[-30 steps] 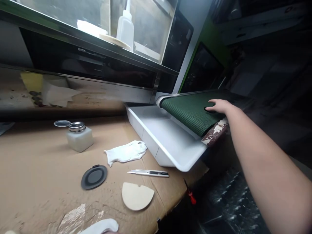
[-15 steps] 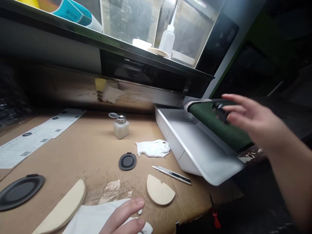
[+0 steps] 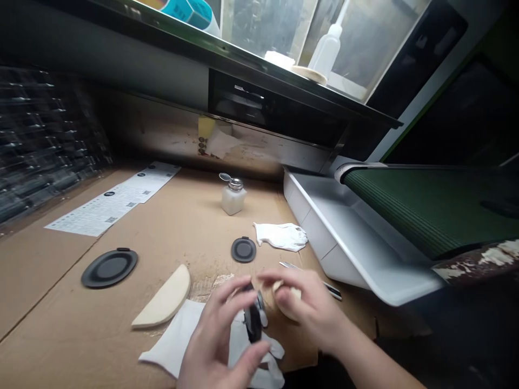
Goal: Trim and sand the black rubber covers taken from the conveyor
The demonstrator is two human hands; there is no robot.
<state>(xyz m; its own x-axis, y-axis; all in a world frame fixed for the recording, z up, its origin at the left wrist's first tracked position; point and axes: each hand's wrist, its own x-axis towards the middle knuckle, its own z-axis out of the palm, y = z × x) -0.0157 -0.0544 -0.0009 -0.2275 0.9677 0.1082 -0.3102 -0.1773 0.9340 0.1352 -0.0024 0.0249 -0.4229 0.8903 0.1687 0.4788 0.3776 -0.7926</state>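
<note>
My left hand [image 3: 223, 335] has a small black piece [image 3: 253, 320], seen nearly edge-on, between its thumb and fingers. Blur hides what kind of piece it is. Close on its right is my right hand [image 3: 314, 305], fingers bent and apart, with nothing seen in them. Behind these fingers shows part of a cream half-round pad [image 3: 288, 310]. Under my left hand lies a white glove [image 3: 178, 335]. A larger cream half-round pad [image 3: 164, 300] is left of the glove. Partly covered by my right hand is a utility knife [image 3: 333, 292].
Two black oval discs [image 3: 109, 267] [image 3: 244, 249] lie on the cardboard, with a second white glove [image 3: 281, 236] and a pump bottle [image 3: 233, 199]. A white tray [image 3: 328, 232] stands right, beside a green conveyor belt [image 3: 405, 205]. A printed label strip [image 3: 113, 200] lies left.
My right hand has come in from above the conveyor to my left hand. The black piece it carried is now in my left hand. The camera view has shifted left.
</note>
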